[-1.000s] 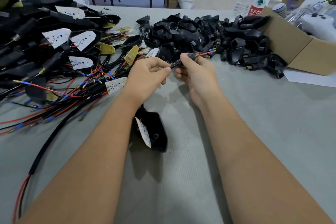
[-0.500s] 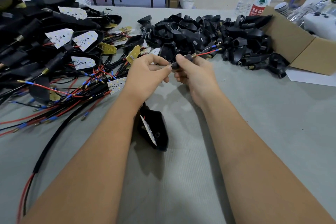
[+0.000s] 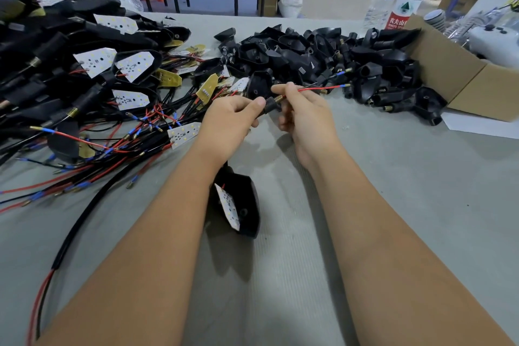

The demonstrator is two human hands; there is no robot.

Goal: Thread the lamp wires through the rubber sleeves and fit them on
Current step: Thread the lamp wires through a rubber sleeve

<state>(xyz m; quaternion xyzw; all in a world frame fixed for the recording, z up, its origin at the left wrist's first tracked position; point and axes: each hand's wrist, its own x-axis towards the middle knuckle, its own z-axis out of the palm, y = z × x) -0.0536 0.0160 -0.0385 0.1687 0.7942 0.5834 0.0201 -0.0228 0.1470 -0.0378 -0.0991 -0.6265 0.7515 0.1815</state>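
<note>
Lamp housing (image 3: 238, 205) lies nearest, between the forearms; beyond it the left hand (image 3: 227, 118) grips the black rubber sleeve (image 3: 269, 105), while the right hand (image 3: 302, 109) pinches the red wire (image 3: 317, 89) emerging rightward along the sleeve's axis

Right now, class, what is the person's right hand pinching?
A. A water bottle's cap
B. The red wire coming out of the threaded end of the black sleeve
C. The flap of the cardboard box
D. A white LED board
B: the right hand pinches the red wire just past the brass threaded end, while the left hand grips the black rubber sleeve.
</note>
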